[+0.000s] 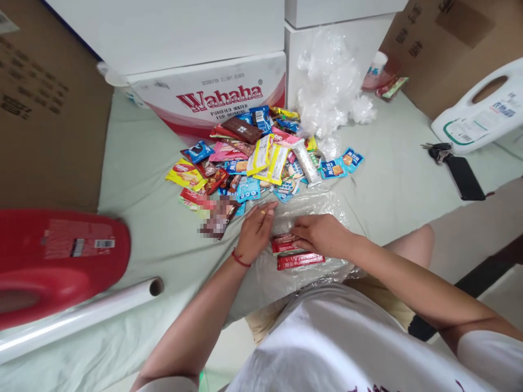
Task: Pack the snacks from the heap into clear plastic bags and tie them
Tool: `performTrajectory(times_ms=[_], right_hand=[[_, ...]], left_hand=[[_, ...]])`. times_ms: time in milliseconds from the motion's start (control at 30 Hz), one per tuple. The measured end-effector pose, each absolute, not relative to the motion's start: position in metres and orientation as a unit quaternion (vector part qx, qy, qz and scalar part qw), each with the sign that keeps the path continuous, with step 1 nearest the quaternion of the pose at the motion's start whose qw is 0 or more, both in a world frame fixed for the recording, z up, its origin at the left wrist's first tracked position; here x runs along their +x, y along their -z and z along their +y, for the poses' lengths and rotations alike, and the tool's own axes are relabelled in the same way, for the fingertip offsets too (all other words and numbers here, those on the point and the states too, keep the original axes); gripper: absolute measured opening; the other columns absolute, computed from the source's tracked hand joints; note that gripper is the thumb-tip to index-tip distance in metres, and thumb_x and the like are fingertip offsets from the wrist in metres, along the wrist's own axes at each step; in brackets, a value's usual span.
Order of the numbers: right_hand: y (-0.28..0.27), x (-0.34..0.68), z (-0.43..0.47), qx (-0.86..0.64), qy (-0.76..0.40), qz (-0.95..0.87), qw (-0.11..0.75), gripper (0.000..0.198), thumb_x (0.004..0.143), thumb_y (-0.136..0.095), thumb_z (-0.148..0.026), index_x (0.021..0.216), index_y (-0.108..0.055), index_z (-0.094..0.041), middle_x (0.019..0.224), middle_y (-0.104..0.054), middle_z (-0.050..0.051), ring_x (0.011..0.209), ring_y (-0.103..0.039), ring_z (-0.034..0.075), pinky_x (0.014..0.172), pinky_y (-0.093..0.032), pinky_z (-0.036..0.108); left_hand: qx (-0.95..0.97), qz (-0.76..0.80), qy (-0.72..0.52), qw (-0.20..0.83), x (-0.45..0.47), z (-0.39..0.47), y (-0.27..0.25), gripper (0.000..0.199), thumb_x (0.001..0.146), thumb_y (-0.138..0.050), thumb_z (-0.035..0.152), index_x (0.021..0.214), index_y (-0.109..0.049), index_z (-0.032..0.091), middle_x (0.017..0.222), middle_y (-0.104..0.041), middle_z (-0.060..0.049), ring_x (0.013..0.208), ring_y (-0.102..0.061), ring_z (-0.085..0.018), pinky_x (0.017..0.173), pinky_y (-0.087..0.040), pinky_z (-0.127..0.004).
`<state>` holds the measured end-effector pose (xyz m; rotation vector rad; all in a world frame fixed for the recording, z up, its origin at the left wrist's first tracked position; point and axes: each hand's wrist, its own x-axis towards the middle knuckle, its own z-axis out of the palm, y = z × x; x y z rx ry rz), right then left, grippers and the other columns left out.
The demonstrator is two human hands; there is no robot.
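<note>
Two red wrapped snack bars (301,261) lie side by side on a clear plastic bag (265,275) in front of me, with one more red edge showing beneath my fingers. My right hand (322,233) has its curled fingers on the upper red bar, gripping it from above. At the bag's left edge rests my left hand (256,231), fingers stretched forward and holding nothing visible. A red string bracelet circles that wrist. Just beyond both hands spreads a pile of mixed snack packets (265,158), with yellow, blue, pink and brown wrappers.
A Wahaha water carton (216,103) stands behind the pile, beside crumpled clear plastic bags (333,81). To the right are a white detergent bottle (478,109), a black phone (466,177) and keys (439,152). A red jug (77,261) and a plastic film roll (81,316) lie left.
</note>
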<state>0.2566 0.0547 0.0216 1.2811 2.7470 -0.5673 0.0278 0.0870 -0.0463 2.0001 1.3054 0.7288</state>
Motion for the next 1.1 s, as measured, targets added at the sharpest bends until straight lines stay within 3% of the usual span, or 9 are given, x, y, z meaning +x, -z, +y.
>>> performTrajectory(times_ms=[133, 267, 400, 500, 667, 867, 967, 1100], right_hand=[[-0.030, 0.256, 0.068, 0.439, 0.208, 0.874, -0.024, 0.037, 0.107, -0.049, -0.045, 0.125, -0.071, -0.021, 0.119, -0.070, 0.010, 0.100, -0.067, 0.021, 0.074, -0.044, 0.030], [-0.035, 0.241, 0.064, 0.409, 0.180, 0.894, -0.038, 0.041, 0.104, -0.056, -0.046, 0.130, -0.070, -0.017, 0.127, -0.069, 0.015, 0.113, -0.060, 0.029, 0.092, -0.047, 0.041], [-0.010, 0.227, 0.033, 0.374, 0.156, 0.913, -0.046, 0.057, 0.102, -0.059, -0.048, 0.148, -0.057, -0.015, 0.157, -0.052, 0.015, 0.141, -0.043, 0.036, 0.115, -0.037, 0.054], [0.013, 0.230, 0.014, 0.364, 0.147, 0.918, -0.063, 0.055, 0.108, -0.048, -0.046, 0.155, -0.050, -0.018, 0.160, -0.050, 0.013, 0.147, -0.040, 0.031, 0.124, -0.026, 0.056], [0.031, 0.245, 0.009, 0.323, 0.134, 0.932, -0.097, 0.069, 0.104, -0.048, -0.060, 0.158, -0.044, -0.017, 0.161, -0.048, 0.015, 0.149, -0.040, 0.030, 0.127, -0.016, 0.061], [0.018, 0.240, 0.010, 0.333, 0.137, 0.930, -0.070, 0.054, 0.106, -0.052, -0.038, 0.157, -0.046, -0.023, 0.161, -0.048, 0.014, 0.149, -0.042, 0.030, 0.125, -0.019, 0.065], [0.011, 0.232, 0.012, 0.321, 0.148, 0.933, -0.061, 0.049, 0.102, -0.058, -0.041, 0.150, -0.056, -0.028, 0.162, -0.046, 0.015, 0.150, -0.040, 0.032, 0.124, -0.017, 0.069], [0.013, 0.225, 0.015, 0.317, 0.140, 0.935, -0.069, 0.035, 0.106, -0.053, -0.038, 0.133, -0.068, -0.025, 0.150, -0.059, 0.013, 0.146, -0.045, 0.028, 0.125, -0.018, 0.065]], left_hand=[[0.793, 0.485, -0.243, 0.277, 0.029, 0.085, 0.050, 0.044, 0.102, -0.042, 0.021, 0.142, -0.060, 0.021, 0.145, -0.066, -0.007, 0.142, -0.055, -0.022, 0.128, -0.033, -0.052], [0.802, 0.468, -0.245, 0.279, 0.026, 0.086, 0.054, 0.051, 0.099, -0.035, 0.010, 0.143, -0.058, 0.021, 0.146, -0.065, -0.007, 0.142, -0.055, -0.020, 0.127, -0.034, -0.050], [0.808, 0.458, -0.249, 0.273, 0.024, 0.086, 0.055, 0.054, 0.097, -0.034, 0.009, 0.145, -0.055, 0.019, 0.147, -0.064, -0.008, 0.143, -0.053, -0.020, 0.126, -0.035, -0.050], [0.812, 0.460, -0.244, 0.262, 0.025, 0.085, 0.056, 0.056, 0.096, -0.033, 0.008, 0.146, -0.054, 0.018, 0.148, -0.063, -0.009, 0.145, -0.052, -0.020, 0.127, -0.034, -0.051], [0.813, 0.466, -0.241, 0.253, 0.026, 0.085, 0.057, 0.055, 0.095, -0.034, 0.009, 0.145, -0.056, 0.020, 0.147, -0.064, -0.008, 0.144, -0.053, -0.020, 0.127, -0.034, -0.050], [0.810, 0.473, -0.245, 0.244, 0.029, 0.086, 0.055, 0.052, 0.096, -0.036, 0.012, 0.142, -0.060, 0.019, 0.143, -0.067, -0.009, 0.142, -0.055, -0.021, 0.126, -0.036, -0.051], [0.807, 0.475, -0.249, 0.247, 0.029, 0.087, 0.054, 0.050, 0.096, -0.038, 0.014, 0.140, -0.061, 0.019, 0.142, -0.068, -0.008, 0.140, -0.057, -0.021, 0.125, -0.038, -0.051], [0.808, 0.476, -0.247, 0.244, 0.029, 0.087, 0.054, 0.050, 0.097, -0.037, 0.014, 0.141, -0.061, 0.019, 0.142, -0.068, -0.009, 0.140, -0.057, -0.021, 0.125, -0.038, -0.050]])
